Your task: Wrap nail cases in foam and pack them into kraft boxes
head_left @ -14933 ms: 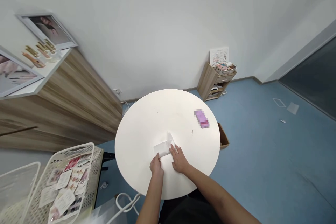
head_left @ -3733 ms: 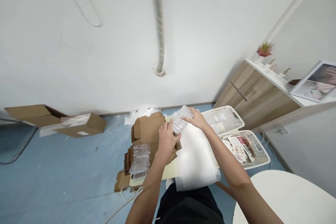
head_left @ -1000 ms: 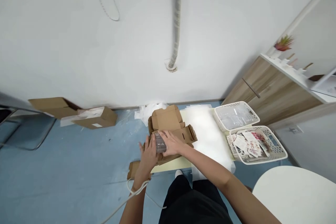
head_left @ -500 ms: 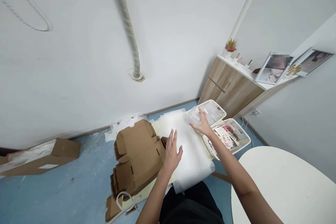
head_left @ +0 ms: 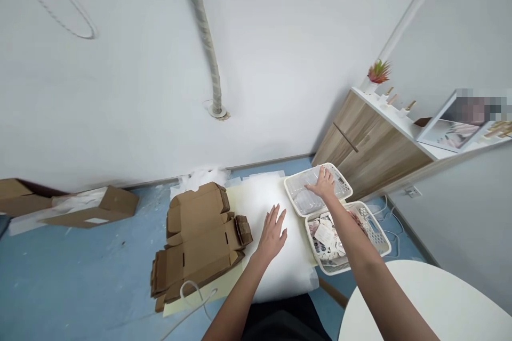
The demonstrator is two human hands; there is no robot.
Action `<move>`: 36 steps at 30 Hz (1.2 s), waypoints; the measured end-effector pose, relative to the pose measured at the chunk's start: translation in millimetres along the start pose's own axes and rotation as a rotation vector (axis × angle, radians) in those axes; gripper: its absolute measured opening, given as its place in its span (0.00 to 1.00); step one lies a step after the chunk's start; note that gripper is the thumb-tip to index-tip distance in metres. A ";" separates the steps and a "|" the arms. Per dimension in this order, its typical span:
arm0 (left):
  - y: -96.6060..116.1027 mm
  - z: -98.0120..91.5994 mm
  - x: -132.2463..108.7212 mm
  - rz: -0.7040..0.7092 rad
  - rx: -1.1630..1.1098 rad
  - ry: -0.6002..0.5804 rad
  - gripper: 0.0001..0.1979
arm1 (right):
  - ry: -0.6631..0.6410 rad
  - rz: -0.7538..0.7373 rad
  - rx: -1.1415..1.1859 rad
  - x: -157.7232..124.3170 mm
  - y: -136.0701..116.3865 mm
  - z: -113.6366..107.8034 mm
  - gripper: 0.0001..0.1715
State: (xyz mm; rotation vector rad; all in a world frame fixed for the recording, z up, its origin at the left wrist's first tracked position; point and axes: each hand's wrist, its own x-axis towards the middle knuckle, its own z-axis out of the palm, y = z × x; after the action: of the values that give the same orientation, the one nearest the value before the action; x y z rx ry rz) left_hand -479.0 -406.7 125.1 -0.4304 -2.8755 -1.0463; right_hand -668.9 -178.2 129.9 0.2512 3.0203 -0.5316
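From your head camera, your right hand (head_left: 323,185) is open with its fingers spread, laid over a stack of clear moulded plastic trays (head_left: 306,194) in a white slotted plastic basket (head_left: 296,184). It doesn't appear to grip anything, though the clear plastic makes the exact contact hard to judge.

Your left hand (head_left: 272,234) is open too, fingers fanned and holding nothing, just over a soft white foam sheet (head_left: 290,272). You can't tell whether the palm is touching the sheet or hovering.

The foam sheet lies on a pale yellow board (head_left: 200,298) on the blue floor. To its left, touching it, sits an unfolded brown corrugated cardboard mailer box (head_left: 196,248). A thin white cable (head_left: 196,290) loops across the near edge of the box.

Just right of the trays, a second white slotted basket (head_left: 370,226) holds printed cards, partly hidden behind your right forearm. A round white table (head_left: 424,303) is cut off at the near right. Farther left, flat cardboard cartons (head_left: 96,208) are cut off by the frame. At the far right, a framed picture (head_left: 456,128) is pixelated and hard to make out.
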 end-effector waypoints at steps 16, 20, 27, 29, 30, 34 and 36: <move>-115.2 -128.1 -172.3 -0.274 0.318 0.089 0.35 | -0.252 -1.021 0.229 -177.4 -169.4 50.9 0.26; -146.8 -145.2 -203.5 -0.313 0.329 -0.085 0.43 | -0.518 -1.215 0.058 -249.3 -215.2 91.3 0.40; -174.5 -165.7 -200.3 -0.255 0.251 -0.172 0.35 | -0.604 -1.117 -0.145 -255.7 -245.4 107.6 0.44; -179.9 -167.6 -199.5 -0.229 0.230 -0.186 0.35 | -0.641 -1.089 -0.148 -250.5 -250.4 105.2 0.39; -182.1 -168.2 -199.4 -0.219 0.222 -0.194 0.35 | -0.665 -1.079 -0.145 -248.4 -252.4 103.4 0.36; -184.4 -173.0 -199.4 -0.204 0.202 -0.228 0.29 | -0.698 -1.068 -0.152 -248.1 -255.7 96.6 0.22; -180.9 -177.5 -198.9 -0.190 0.181 -0.225 0.16 | -0.626 -1.081 -0.172 -253.5 -255.4 95.0 0.19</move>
State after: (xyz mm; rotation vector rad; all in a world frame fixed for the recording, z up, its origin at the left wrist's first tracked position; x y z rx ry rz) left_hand -346.4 -700.3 120.8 -0.2839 -3.2301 -0.7929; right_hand -459.7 -485.4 149.1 -1.3273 2.3031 -0.2774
